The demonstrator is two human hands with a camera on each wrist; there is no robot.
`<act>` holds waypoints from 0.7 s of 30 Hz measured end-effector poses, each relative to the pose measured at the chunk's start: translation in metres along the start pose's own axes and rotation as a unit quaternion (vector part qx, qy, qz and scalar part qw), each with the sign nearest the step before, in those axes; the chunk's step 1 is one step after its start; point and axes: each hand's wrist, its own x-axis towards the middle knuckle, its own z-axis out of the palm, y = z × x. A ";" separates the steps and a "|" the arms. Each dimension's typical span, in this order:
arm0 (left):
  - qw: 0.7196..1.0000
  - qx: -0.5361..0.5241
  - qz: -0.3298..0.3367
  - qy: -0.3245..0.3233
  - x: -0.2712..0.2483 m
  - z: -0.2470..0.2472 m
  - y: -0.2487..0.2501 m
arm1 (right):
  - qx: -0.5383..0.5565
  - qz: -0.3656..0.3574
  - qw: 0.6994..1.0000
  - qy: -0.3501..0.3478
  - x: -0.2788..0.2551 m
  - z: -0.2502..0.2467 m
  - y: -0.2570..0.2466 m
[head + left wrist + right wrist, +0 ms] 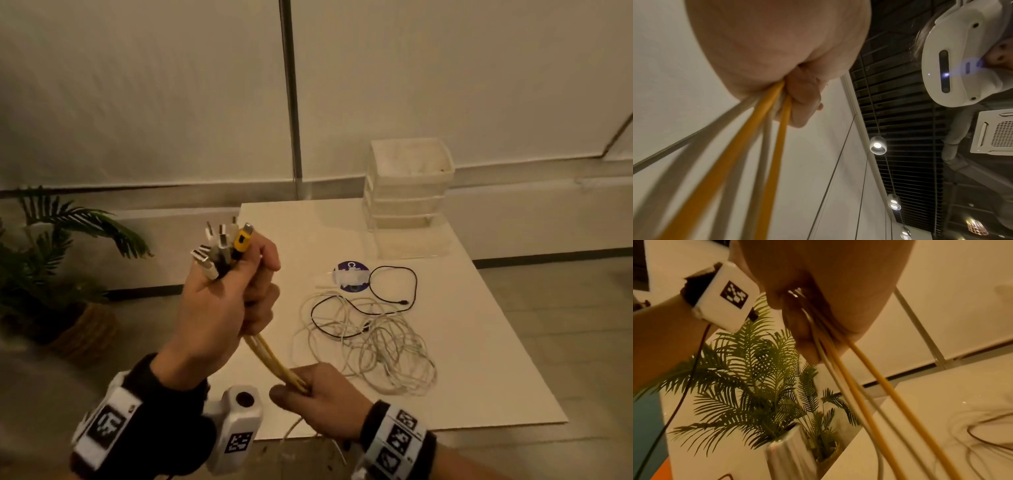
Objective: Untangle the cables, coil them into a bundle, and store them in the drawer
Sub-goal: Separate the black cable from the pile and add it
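My left hand (pixel 233 298) is raised over the table's left edge and grips a bunch of cable ends, with white and yellow plugs (pixel 222 246) sticking up out of the fist. Two yellow cables (pixel 270 359) and white ones run down from it into my right hand (pixel 318 401), which grips them near the table's front edge. Seen from the left wrist, the fingers (pixel 797 97) curl round yellow and white cables (pixel 748 146). From the right wrist, the palm (pixel 818 305) closes on the same strands (pixel 869 366). A loose tangle of white cables (pixel 370 342) and a black cable (pixel 407 287) lie on the table.
A white drawer unit (pixel 407 185) with three closed drawers stands at the far edge of the white table (pixel 479 342). A round blue sticker (pixel 352 277) lies in front of it. A potted palm (pixel 68 257) stands on the floor at the left.
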 end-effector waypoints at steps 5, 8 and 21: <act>1.000 -0.018 -0.016 0.010 0.004 0.001 -0.013 | -0.009 0.009 1.000 -0.022 0.001 0.004 0.007; 0.999 -0.005 -0.030 0.033 0.010 0.004 -0.018 | 0.001 -0.003 0.997 -0.084 0.002 -0.012 0.014; 0.978 0.130 -0.065 0.151 0.054 0.018 -0.043 | -0.242 0.250 0.927 0.143 0.087 -0.223 0.246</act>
